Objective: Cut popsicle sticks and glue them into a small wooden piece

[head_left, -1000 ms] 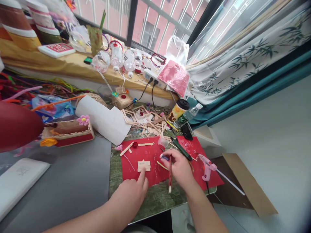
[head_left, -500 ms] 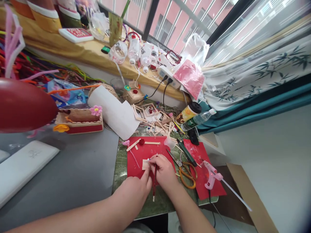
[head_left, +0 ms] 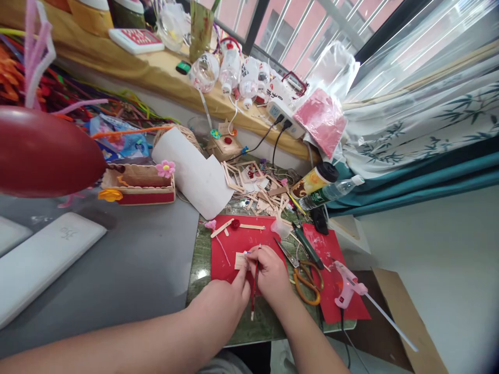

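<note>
A small pale wooden square (head_left: 240, 261) lies on the red sheet (head_left: 223, 270) in front of me. My left hand (head_left: 228, 298) presses on its edge with the index finger stretched out and the other fingers curled under. Beside it, my right hand (head_left: 268, 270) is closed, thumb and index finger pinched at the square's upper right corner on a tiny whitish-blue bit I cannot make out. A thin dark red stick with a pale end (head_left: 254, 296), like a pencil or brush, sits in the right hand and slants down toward me. Craft sticks (head_left: 252, 226) and a red rosette (head_left: 235, 224) lie beyond the hands.
Orange-handled scissors (head_left: 307, 283), a green cutter (head_left: 307, 245) and a pink glue gun (head_left: 350, 284) lie on the right. Behind are a piled heap of craft sticks (head_left: 268, 200), a cup (head_left: 314, 180) and a bottle (head_left: 331, 192). A red balloon (head_left: 47, 153) bulges at left.
The view has turned slightly, so everything sits further right in the picture. Both hands stay at the wooden square with almost the same grip.
</note>
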The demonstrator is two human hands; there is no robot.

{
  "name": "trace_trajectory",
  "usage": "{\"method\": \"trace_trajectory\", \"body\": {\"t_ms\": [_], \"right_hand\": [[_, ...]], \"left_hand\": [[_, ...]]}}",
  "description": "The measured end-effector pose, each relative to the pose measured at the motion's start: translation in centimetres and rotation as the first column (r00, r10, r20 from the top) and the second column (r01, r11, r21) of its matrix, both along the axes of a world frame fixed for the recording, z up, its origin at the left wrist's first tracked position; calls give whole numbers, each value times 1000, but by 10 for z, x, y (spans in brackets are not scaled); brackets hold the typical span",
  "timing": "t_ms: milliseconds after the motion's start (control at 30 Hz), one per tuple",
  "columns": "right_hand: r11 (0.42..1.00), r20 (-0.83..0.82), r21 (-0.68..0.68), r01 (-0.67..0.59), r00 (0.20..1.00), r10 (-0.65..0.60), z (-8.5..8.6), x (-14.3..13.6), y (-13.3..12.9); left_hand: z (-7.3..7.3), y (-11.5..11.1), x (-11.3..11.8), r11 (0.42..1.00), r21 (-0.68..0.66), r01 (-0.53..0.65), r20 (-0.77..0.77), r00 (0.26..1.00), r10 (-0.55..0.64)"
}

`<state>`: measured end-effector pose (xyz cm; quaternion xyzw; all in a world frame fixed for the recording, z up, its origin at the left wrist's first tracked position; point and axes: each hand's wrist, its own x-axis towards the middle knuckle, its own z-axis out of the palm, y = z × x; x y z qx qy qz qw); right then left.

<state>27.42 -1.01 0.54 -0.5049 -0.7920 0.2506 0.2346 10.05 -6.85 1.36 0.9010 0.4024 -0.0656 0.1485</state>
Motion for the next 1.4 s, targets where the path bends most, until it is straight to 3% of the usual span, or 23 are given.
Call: {"method": "trace_trajectory", "body": {"t_ms": [633,933,1400], "right_hand": [[999,4,-34,-6,1000,6,1,-1,1],[999,32,-51,-12,999,13,6,-2,4],[999,41,-27,32,999,-31,8,-1,7]], "left_hand": [[10,5,-2,999,-12,36,-39,999,-36],[3,1,-2,997,71,28,-74,997,-23],[3,2,-2,997,48,54,-62,997,-50]]}}
